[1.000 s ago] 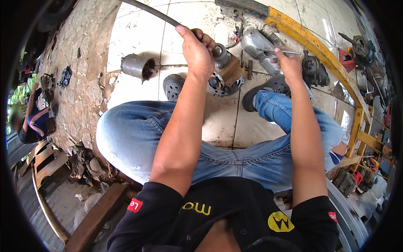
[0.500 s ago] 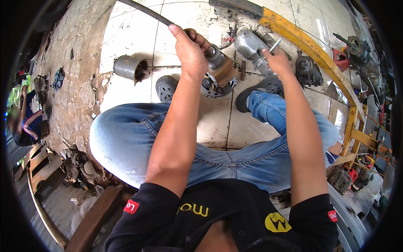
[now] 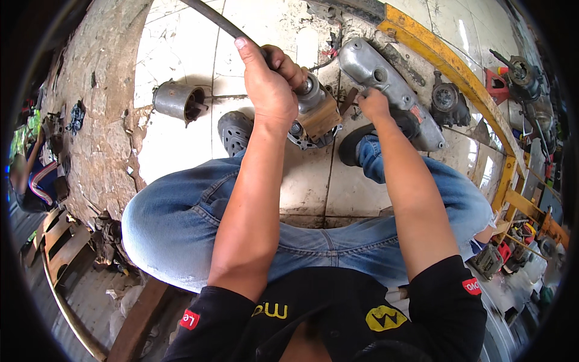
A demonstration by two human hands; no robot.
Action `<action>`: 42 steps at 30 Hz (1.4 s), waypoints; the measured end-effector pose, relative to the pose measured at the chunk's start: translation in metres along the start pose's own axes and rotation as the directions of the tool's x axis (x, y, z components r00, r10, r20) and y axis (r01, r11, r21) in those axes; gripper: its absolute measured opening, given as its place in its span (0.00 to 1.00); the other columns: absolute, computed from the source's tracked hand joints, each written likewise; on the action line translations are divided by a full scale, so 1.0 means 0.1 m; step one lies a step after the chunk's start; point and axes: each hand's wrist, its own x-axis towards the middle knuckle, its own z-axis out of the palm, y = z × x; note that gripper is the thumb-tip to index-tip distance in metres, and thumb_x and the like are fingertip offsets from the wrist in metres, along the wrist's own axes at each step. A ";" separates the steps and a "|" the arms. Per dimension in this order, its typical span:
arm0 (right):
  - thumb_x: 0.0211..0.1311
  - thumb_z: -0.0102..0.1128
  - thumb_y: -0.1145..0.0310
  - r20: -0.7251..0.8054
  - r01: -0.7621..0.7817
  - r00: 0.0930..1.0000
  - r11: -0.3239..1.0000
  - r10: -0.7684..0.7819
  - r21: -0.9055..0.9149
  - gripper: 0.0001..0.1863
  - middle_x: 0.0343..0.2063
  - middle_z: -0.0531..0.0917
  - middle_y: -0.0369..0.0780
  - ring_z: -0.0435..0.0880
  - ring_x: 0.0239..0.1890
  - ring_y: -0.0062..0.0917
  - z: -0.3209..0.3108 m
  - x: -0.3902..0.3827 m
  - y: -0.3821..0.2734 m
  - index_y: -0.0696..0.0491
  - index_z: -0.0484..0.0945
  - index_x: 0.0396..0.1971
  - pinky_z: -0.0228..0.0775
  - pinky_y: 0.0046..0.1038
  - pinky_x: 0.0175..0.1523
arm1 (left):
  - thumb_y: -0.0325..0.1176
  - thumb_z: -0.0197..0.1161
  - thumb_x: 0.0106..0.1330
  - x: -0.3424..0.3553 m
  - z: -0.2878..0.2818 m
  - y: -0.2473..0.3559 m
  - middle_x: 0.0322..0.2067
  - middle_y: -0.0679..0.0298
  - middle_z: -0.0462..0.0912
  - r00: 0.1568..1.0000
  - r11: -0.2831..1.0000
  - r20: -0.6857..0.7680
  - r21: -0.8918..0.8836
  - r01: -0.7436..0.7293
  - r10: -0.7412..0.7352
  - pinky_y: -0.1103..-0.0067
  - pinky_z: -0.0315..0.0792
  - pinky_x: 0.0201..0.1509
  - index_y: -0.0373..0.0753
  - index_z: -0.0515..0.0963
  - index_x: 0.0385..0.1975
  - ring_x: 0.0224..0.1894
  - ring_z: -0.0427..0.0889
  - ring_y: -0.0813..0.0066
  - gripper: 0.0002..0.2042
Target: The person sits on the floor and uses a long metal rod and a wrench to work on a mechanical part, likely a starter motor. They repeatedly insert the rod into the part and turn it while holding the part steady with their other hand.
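Note:
My left hand (image 3: 271,84) is closed round a long dark rod (image 3: 220,21) that slants up to the far left. Just right of that fist, a grey metal cylinder part (image 3: 310,96) sits against a wooden block (image 3: 321,119) between my shoes. My right hand (image 3: 375,105) is lower and to the right, its fingers pinched together at a small rusty flat bar (image 3: 348,101). Beyond that hand lies a long silver cast-metal cover (image 3: 389,78). The fingertips of my right hand are partly hidden.
An open grey metal cylinder housing (image 3: 179,101) lies on the tiles at left. A dark motor-like part (image 3: 449,99) stands right of the cover. The yellow metal frame (image 3: 446,60) curves along the right side. Far left, another person (image 3: 36,175) is partly visible.
My right hand has moved left and slightly down to the rusty bar, which now tilts. The slim silver rod it held has gone from sight. My left hand keeps the dark rod.

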 end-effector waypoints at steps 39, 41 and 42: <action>0.49 0.62 0.65 0.148 0.020 0.984 0.887 -0.099 0.461 0.24 0.29 0.83 0.48 0.83 0.28 0.35 -0.51 -0.28 -0.59 0.61 0.75 0.46 0.75 0.33 0.35 | 0.65 0.33 0.70 0.15 -0.27 0.17 0.11 0.73 0.50 0.930 0.978 0.304 0.048 0.203 -0.208 0.76 0.51 0.21 0.47 0.58 0.17 0.14 0.47 0.78 0.29; 0.51 0.62 0.64 0.047 0.050 0.997 0.952 -0.067 0.301 0.23 0.29 0.83 0.48 0.83 0.25 0.33 -0.21 -0.17 -0.22 0.61 0.76 0.46 0.74 0.33 0.31 | 0.63 0.33 0.71 0.11 -0.07 0.17 0.14 0.71 0.55 0.965 0.982 0.212 0.141 0.125 -0.153 0.77 0.55 0.22 0.44 0.63 0.23 0.15 0.52 0.78 0.28; 0.51 0.62 0.64 0.013 0.059 0.998 0.974 -0.063 0.217 0.22 0.29 0.83 0.48 0.83 0.24 0.32 -0.13 -0.21 -0.21 0.61 0.76 0.45 0.74 0.33 0.29 | 0.62 0.33 0.72 0.09 -0.05 0.16 0.15 0.71 0.57 0.981 0.977 0.149 0.195 0.091 -0.121 0.77 0.58 0.22 0.42 0.66 0.26 0.16 0.55 0.78 0.28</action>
